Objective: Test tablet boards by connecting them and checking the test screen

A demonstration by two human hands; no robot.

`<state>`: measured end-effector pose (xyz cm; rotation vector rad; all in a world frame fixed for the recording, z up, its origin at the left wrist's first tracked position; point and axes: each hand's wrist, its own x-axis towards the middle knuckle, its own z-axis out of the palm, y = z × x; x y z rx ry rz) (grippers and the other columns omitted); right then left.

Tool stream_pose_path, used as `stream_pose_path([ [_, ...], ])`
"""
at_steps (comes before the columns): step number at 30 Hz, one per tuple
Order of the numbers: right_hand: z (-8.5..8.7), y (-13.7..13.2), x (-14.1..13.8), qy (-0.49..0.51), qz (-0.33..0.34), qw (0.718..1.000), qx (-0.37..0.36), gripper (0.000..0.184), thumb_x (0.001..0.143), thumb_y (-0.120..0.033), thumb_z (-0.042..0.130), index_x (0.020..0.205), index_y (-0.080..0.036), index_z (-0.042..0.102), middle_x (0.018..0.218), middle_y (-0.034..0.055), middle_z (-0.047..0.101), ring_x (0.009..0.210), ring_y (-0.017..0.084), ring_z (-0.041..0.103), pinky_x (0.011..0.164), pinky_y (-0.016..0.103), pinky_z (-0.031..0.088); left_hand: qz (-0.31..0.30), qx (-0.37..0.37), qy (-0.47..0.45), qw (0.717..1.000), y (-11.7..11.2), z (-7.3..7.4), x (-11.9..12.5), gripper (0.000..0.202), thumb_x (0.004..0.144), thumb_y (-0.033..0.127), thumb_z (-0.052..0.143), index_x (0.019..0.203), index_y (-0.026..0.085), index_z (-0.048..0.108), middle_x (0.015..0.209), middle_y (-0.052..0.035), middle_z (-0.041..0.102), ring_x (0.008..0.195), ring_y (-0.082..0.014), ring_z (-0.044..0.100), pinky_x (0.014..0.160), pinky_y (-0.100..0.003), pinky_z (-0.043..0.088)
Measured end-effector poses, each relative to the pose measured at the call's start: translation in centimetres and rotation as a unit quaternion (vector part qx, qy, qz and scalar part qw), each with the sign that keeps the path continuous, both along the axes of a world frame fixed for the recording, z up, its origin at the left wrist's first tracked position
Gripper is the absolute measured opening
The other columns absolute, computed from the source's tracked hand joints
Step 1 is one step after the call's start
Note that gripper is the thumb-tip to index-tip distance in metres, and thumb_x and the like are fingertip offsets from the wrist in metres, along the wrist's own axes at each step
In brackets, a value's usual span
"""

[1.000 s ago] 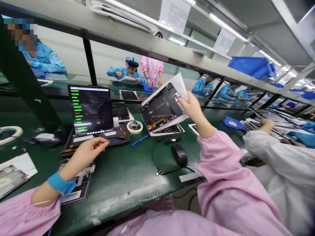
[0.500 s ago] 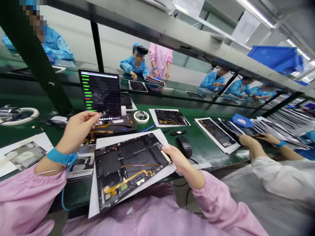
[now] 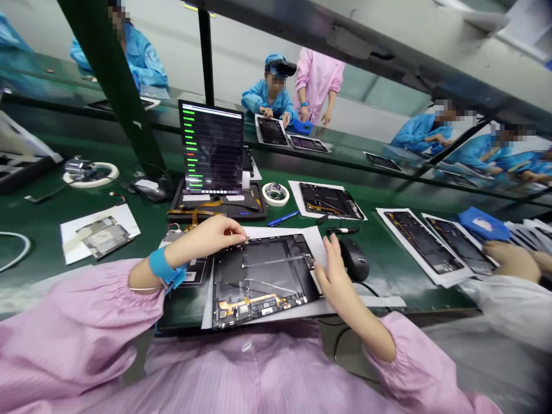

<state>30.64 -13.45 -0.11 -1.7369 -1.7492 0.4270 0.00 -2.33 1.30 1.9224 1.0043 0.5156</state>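
An opened tablet housing [image 3: 263, 276] lies on a white sheet [image 3: 319, 307] at the near edge of the green bench, right in front of me. My left hand [image 3: 211, 236] rests at its top left corner, fingers pinched together on something small I cannot make out. At the housing's right edge is my right hand [image 3: 332, 270], fingers spread, touching the edge and the paper. I wear pink sleeves and a blue wrist strap [image 3: 161, 267] on the left wrist.
A lit test screen [image 3: 211, 146] stands on a dark fixture behind the housing. A tape roll [image 3: 275, 194], blue pen [image 3: 282, 218] and black mouse [image 3: 353, 259] lie nearby. More housings on paper [image 3: 330, 201] run to the right, where a co-worker's hand [image 3: 506, 259] reaches. Other workers sit across.
The housing on its sheet went from being held up at the right to lying flat before me. My right hand let go of it and opened; my left hand moved onto its top left corner.
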Motion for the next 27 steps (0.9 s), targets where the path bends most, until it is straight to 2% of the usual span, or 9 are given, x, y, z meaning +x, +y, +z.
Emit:
stream_pose_path([
  [2, 1.4, 0.7, -2.4, -0.068, 0.117, 0.99, 0.034, 0.049, 0.088, -0.025, 0.044, 0.136, -0.019, 0.042, 0.148, 0.0119, 0.033, 0.14, 0.024, 0.025, 0.115, 0.047, 0.024, -0.03, -0.035, 0.017, 0.999, -0.1, -0.2, 0.1, 0.024, 0.078, 0.039, 0.059, 0.081, 0.02, 0.073, 0.075, -0.0024, 0.071, 0.065, -0.0193, 0.063, 0.06, -0.027, 0.047],
  [4, 2.4, 1.8, -5.4, -0.092, 0.268, 0.959, -0.018, 0.033, 0.09, -0.02, 0.044, 0.12, -0.022, 0.057, 0.125, 0.0105, 0.055, 0.119, 0.021, 0.049, 0.104, 0.04, 0.039, -0.045, -0.069, 0.018, 0.996, -0.3, -0.3, 0.2, 0.023, 0.076, 0.037, 0.06, 0.083, 0.019, 0.073, 0.074, -0.0023, 0.071, 0.061, -0.0185, 0.063, 0.056, -0.027, 0.048],
  [6, 2.3, 3.2, -8.1, -0.109, 0.32, 0.939, -0.063, 0.018, 0.087, -0.02, 0.053, 0.102, -0.019, 0.063, 0.103, 0.009, 0.061, 0.101, 0.021, 0.054, 0.092, 0.037, 0.044, -0.042, -0.089, 0.016, 0.995, -0.5, -0.3, 0.2, 0.022, 0.074, 0.036, 0.061, 0.082, 0.018, 0.072, 0.073, -0.0025, 0.071, 0.061, -0.0185, 0.063, 0.054, -0.026, 0.049],
  [10, 0.6, 5.8, -10.6, -0.087, 0.324, 0.935, -0.112, 0.008, 0.079, -0.02, 0.067, 0.082, -0.017, 0.06, 0.084, 0.0033, 0.059, 0.087, 0.018, 0.051, 0.08, 0.032, 0.042, 0.003, -0.13, 0.03, 0.991, -0.5, -0.4, 0.2, 0.022, 0.073, 0.039, 0.059, 0.077, 0.017, 0.062, 0.063, -0.0013, 0.064, 0.059, -0.0195, 0.063, 0.047, -0.024, 0.048],
  [15, 0.2, 6.9, -10.1, -0.077, 0.312, 0.939, -0.12, 0.006, 0.082, -0.012, 0.057, 0.079, -0.017, 0.056, 0.082, 0.0023, 0.058, 0.083, 0.016, 0.05, 0.08, 0.031, 0.039, 0.056, -0.118, 0.012, 0.991, -0.1, -0.8, 0.0, 0.021, 0.077, 0.039, 0.053, 0.081, 0.018, 0.055, 0.071, -0.0029, 0.066, 0.059, -0.0181, 0.062, 0.043, -0.023, 0.044],
  [17, 0.4, 7.0, -10.3, -0.083, 0.323, 0.934, -0.125, 0.006, 0.081, -0.015, 0.061, 0.085, -0.017, 0.057, 0.087, 0.0033, 0.058, 0.087, 0.017, 0.05, 0.082, 0.032, 0.039, 0.054, -0.097, 0.012, 0.994, 0.2, -1.0, -0.1, 0.02, 0.077, 0.038, 0.052, 0.082, 0.018, 0.056, 0.073, -0.0034, 0.066, 0.06, -0.0184, 0.062, 0.047, -0.025, 0.044],
  [19, 0.6, 7.1, -10.7, -0.088, 0.334, 0.928, -0.138, 0.013, 0.079, -0.022, 0.068, 0.087, -0.017, 0.058, 0.089, 0.0035, 0.058, 0.088, 0.018, 0.05, 0.081, 0.032, 0.038, 0.056, -0.048, 0.027, 0.997, 0.5, -1.3, -0.2, 0.022, 0.078, 0.039, 0.051, 0.081, 0.018, 0.057, 0.076, -0.004, 0.066, 0.066, -0.0201, 0.062, 0.056, -0.029, 0.046],
  [22, 0.7, 7.5, -11.3, -0.099, 0.34, 0.921, -0.166, 0.014, 0.079, -0.024, 0.069, 0.077, -0.017, 0.058, 0.081, 0.0018, 0.058, 0.084, 0.017, 0.05, 0.08, 0.031, 0.037, 0.083, 0.032, 0.07, 0.994, 0.8, -1.6, -0.4, 0.027, 0.079, 0.043, 0.047, 0.082, 0.019, 0.058, 0.082, -0.0057, 0.065, 0.074, -0.023, 0.06, 0.067, -0.034, 0.044],
  [27, 0.9, 7.8, -11.3, -0.11, 0.332, 0.921, -0.168, 0.011, 0.085, -0.02, 0.062, 0.077, -0.016, 0.055, 0.084, 0.0039, 0.059, 0.087, 0.018, 0.05, 0.082, 0.032, 0.037, 0.101, 0.028, 0.101, 0.989, 1.1, -2.0, -0.5, 0.029, 0.081, 0.044, 0.043, 0.083, 0.019, 0.057, 0.082, -0.0062, 0.063, 0.074, -0.0236, 0.058, 0.066, -0.033, 0.042],
])
